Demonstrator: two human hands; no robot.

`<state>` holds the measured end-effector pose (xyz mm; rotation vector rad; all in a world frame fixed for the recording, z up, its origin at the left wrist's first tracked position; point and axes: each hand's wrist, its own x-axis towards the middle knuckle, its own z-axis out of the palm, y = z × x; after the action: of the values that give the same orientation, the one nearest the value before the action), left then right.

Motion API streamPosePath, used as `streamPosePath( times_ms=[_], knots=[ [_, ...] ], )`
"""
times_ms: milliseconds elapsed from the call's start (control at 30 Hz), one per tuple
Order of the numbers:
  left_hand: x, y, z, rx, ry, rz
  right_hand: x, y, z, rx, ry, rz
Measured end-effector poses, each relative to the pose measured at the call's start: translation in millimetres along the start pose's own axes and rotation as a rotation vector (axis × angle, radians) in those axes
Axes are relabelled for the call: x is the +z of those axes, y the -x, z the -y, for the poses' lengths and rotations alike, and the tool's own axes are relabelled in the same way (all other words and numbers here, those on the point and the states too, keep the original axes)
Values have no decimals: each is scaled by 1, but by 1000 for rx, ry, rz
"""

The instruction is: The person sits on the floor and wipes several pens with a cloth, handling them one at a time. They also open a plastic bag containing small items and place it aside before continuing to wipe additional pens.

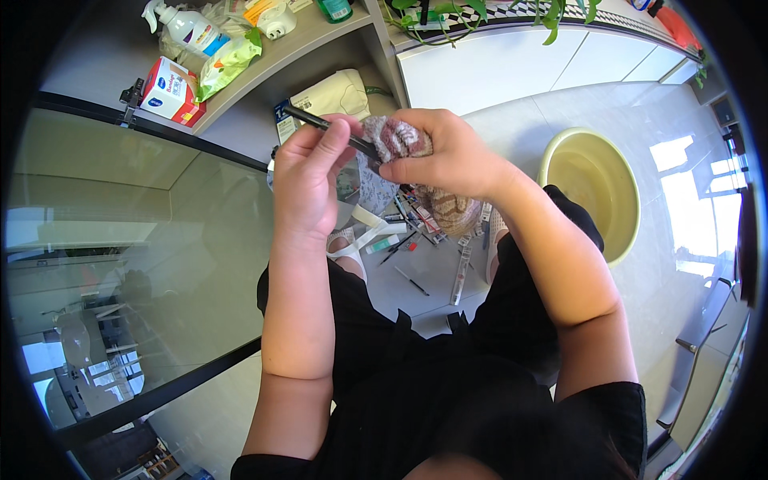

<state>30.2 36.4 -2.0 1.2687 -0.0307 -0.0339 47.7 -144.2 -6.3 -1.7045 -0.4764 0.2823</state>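
My left hand (312, 174) grips a slim black pen-like stick (336, 130), which slants down to the right. Bunched in my right hand (447, 150) is a fuzzy grey and mauve cloth (393, 135), pressed against the stick's lower end. Beneath my right hand a brown patterned fabric item (454, 213) rests on the floor. Pens and small packets (414, 219) lie scattered between my feet. Among them are a white and green tube (382, 244), a thin dark pen (411, 281) and a long clear strip package (461, 276).
A yellow plastic basin (633, 204) stands to the right by my knee. At upper left, a shelf holds a pump bottle (192, 30), a bandage box (171, 90) and a green wipes packet (231, 63). A black-framed glass door (198, 240) spans the left. Plant leaves (549, 24) trail overhead.
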Motion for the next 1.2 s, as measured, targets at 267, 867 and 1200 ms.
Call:
streamPosePath(
  times_ms=[267,867,1200],
  knots=[
    [-14,-8,-2,23,124,-203,0,-2,-2,44,62,-99],
    [41,18,31,696,-809,178,6,-12,-28,185,-499,-449],
    [20,4,18,295,-114,0,10,-7,-9,107,-238,-457]
  ],
)
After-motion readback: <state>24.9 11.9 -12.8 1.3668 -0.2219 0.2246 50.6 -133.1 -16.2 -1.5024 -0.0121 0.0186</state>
